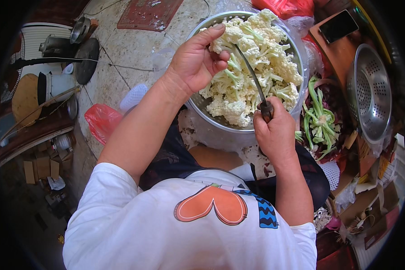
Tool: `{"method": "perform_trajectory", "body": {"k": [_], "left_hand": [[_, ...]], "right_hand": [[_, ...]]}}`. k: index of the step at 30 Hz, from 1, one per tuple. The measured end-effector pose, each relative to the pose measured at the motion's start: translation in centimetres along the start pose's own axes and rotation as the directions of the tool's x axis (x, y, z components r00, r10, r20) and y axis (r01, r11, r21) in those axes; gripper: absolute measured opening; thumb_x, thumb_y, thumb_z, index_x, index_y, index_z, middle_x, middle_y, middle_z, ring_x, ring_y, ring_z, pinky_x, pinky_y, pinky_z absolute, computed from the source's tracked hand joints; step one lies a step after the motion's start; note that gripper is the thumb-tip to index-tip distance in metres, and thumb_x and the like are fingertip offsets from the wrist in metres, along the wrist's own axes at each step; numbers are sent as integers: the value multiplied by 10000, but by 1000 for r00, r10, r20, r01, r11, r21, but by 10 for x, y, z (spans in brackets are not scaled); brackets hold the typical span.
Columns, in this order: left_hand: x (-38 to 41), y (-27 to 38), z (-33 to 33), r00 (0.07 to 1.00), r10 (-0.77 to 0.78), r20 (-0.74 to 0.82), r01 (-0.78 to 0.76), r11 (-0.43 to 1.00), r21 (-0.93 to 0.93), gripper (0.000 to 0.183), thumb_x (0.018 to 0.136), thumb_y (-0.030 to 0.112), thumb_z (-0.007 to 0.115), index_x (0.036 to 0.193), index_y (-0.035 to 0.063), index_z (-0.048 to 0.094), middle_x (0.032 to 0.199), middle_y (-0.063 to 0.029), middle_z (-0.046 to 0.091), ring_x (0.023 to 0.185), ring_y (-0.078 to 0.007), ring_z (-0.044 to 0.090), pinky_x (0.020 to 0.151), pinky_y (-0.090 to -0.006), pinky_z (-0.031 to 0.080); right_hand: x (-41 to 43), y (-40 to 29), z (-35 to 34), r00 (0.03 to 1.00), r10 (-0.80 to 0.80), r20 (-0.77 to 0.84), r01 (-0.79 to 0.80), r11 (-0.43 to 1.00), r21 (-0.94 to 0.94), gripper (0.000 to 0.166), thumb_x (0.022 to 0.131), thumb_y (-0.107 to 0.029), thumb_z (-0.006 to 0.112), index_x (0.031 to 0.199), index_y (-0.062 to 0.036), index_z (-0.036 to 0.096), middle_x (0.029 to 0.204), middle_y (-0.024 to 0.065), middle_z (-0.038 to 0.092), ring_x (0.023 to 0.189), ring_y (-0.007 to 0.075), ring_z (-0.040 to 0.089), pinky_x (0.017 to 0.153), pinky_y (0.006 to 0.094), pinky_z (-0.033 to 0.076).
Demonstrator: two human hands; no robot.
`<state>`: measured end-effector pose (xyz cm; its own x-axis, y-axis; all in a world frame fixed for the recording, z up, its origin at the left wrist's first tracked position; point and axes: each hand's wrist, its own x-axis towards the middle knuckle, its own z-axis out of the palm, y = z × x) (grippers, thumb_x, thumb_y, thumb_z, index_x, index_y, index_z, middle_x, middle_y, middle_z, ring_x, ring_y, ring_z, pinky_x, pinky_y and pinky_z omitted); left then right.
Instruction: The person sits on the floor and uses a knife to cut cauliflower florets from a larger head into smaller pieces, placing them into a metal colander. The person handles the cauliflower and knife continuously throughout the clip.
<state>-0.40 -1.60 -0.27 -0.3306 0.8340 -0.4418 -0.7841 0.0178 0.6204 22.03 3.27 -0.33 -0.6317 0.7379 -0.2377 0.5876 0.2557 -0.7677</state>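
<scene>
My left hand [197, 62] is over the left side of a perforated metal basin [219, 127], its thumb and fingers around a cauliflower floret [220, 43]. In my right hand [277, 130] is the dark wooden handle of a knife [252, 72] with a thin, curved blade. The blade slants up and left across the basin, and its tip meets the held floret or lies just beside it; I cannot tell which. Cut cauliflower florets [256, 81] heap the basin almost to its rim.
Cauliflower leaves and stalks [320, 116] lie right of the basin. Further right stand an upturned-sided metal colander [373, 91] and a phone [339, 26] on a wooden board [335, 57]. A red plastic bag [102, 122] is on the floor at left, near a white foam net [134, 97].
</scene>
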Motion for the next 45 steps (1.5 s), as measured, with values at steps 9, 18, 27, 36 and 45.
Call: {"method": "perform_trajectory", "body": {"k": [9,18,27,36,45], "left_hand": [[0,-4,-1,998,33,-45,-28,994,104,256,887,228,662,1065,53,608,912,-52,635,702,-165,643,576,-270,563],[2,-9,-1,995,53,-89,-53,999,-2,228,915,214,592,1065,42,585,920,-73,663,723,-174,660,644,-304,582],[-7,-10,12,991,91,-95,-55,941,335,210,873,191,653,1011,47,588,913,-64,638,699,-182,660,586,-287,568],[-9,-18,16,978,186,-98,-143,931,335,192,878,173,650,993,31,591,899,-71,635,713,-200,674,596,-299,574],[2,10,9,973,224,-54,-203,945,257,195,896,212,650,1006,53,623,843,-42,646,699,-147,657,583,-268,571]], "right_hand": [[2,3,2,999,18,31,-18,1000,1,228,791,-118,613,988,-14,565,766,219,630,739,407,623,667,449,485],[2,2,2,993,77,84,-86,990,113,208,791,-106,607,964,0,562,702,183,606,648,354,605,633,402,483],[7,4,2,996,42,83,-45,998,33,190,784,-102,592,933,10,556,734,221,613,713,417,602,659,450,476],[15,3,5,995,55,81,-57,998,21,191,783,-112,585,929,8,557,745,234,619,740,433,605,681,472,478],[9,13,6,993,79,83,-77,997,-31,238,788,-125,597,984,8,571,757,232,626,742,427,618,675,465,483]]}}
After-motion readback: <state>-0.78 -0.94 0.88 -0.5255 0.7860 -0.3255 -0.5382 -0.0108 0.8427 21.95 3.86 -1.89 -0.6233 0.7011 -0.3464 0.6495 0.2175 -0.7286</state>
